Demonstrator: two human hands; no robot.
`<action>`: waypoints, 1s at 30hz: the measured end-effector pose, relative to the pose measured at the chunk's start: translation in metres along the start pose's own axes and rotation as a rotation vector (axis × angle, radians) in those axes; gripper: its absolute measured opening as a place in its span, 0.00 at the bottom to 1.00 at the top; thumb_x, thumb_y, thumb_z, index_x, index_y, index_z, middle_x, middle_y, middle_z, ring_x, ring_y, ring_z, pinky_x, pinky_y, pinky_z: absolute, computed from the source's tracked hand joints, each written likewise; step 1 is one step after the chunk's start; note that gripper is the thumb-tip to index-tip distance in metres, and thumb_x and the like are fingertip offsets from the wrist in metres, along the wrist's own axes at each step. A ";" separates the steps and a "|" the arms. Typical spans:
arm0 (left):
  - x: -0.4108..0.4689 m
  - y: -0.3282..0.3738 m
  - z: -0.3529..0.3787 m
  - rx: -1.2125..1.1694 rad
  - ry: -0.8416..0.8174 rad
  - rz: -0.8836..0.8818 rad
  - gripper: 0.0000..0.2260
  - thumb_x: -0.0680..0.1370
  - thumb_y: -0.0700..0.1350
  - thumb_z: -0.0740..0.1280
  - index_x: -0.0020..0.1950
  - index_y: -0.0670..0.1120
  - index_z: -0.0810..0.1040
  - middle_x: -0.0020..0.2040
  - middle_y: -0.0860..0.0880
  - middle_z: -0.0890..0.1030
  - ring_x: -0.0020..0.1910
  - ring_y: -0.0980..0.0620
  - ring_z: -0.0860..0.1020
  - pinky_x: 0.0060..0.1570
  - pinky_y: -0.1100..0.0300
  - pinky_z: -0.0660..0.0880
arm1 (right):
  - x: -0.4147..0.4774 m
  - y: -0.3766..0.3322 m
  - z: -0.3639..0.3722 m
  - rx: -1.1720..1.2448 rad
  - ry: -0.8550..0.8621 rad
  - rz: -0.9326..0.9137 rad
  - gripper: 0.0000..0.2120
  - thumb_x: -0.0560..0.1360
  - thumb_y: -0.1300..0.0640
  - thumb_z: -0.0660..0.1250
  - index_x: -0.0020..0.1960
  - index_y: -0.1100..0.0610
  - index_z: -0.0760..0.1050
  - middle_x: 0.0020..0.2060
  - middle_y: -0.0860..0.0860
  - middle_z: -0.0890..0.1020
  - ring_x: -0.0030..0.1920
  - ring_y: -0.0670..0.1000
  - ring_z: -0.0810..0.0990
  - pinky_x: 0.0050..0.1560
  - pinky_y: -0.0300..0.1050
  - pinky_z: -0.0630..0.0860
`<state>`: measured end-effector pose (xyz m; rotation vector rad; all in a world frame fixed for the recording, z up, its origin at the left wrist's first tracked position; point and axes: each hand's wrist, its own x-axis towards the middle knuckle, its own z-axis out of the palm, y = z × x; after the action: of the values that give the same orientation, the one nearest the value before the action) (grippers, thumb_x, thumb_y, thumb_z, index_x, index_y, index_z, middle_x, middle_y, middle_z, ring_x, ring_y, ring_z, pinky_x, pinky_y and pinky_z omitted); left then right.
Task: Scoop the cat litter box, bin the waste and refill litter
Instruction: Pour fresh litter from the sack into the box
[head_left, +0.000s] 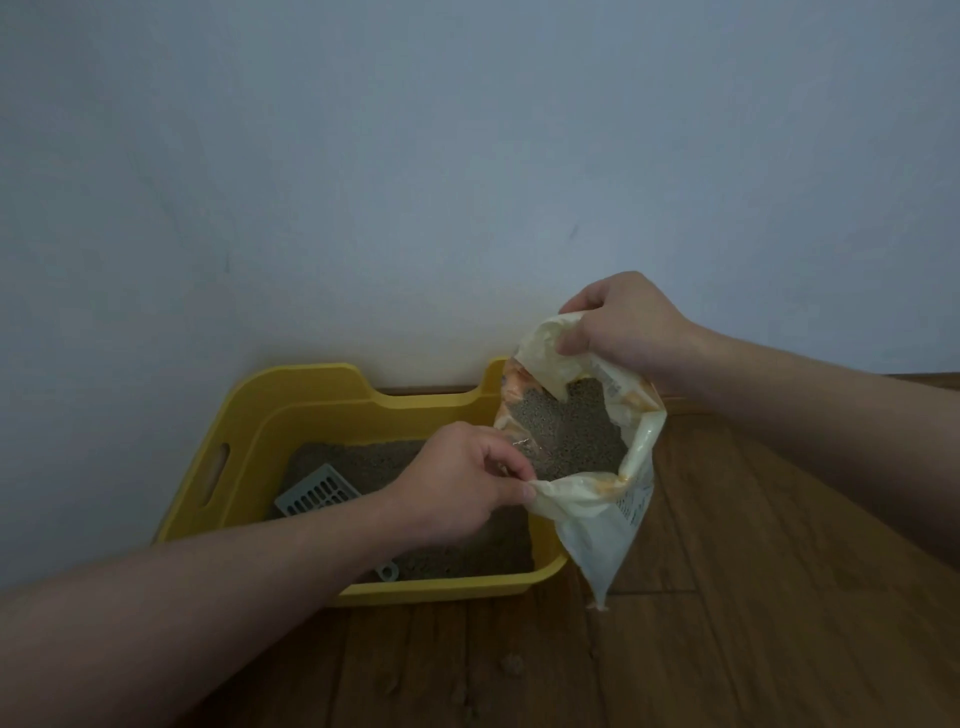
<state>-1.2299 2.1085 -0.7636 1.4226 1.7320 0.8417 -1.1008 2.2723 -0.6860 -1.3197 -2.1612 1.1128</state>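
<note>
Your left hand (462, 483) pinches the near rim of the litter bag (602, 525) between thumb and curled fingers. Your right hand (618, 327) grips the rim at the bag's 12 o'clock, fingers curled round the plastic. The bag's mouth is held open, showing grey granules (566, 431), at the 3 o'clock side of the yellow litter box (291, 415). The grey scoop (317, 491) lies on the litter in the box toward 9 o'clock, partly hidden by your left forearm.

A home room corner: wood-plank floor (727, 649), plain pale wall (415, 182), yellow cat litter box (311, 405) against it.
</note>
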 end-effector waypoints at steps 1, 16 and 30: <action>0.001 0.004 0.001 0.006 0.000 0.006 0.07 0.72 0.42 0.77 0.37 0.54 0.85 0.38 0.55 0.81 0.38 0.54 0.77 0.39 0.55 0.77 | -0.001 0.002 -0.004 -0.023 0.002 -0.001 0.09 0.66 0.63 0.76 0.45 0.55 0.84 0.39 0.50 0.83 0.41 0.48 0.81 0.35 0.39 0.73; 0.018 0.040 0.020 0.059 0.043 0.093 0.11 0.72 0.39 0.75 0.35 0.54 0.83 0.38 0.56 0.81 0.39 0.59 0.76 0.42 0.61 0.75 | -0.010 0.042 -0.056 -0.045 0.112 -0.017 0.04 0.72 0.60 0.73 0.46 0.55 0.83 0.40 0.50 0.84 0.41 0.49 0.83 0.38 0.42 0.77; 0.049 0.057 0.047 0.088 0.079 0.141 0.09 0.72 0.40 0.75 0.37 0.54 0.83 0.40 0.55 0.80 0.42 0.57 0.78 0.44 0.61 0.78 | -0.008 0.093 -0.090 0.021 0.201 -0.067 0.02 0.74 0.59 0.73 0.46 0.55 0.81 0.40 0.49 0.83 0.44 0.52 0.83 0.47 0.49 0.79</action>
<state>-1.1669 2.1680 -0.7459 1.6053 1.7627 0.9177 -0.9846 2.3273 -0.7020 -1.2819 -2.0262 0.9317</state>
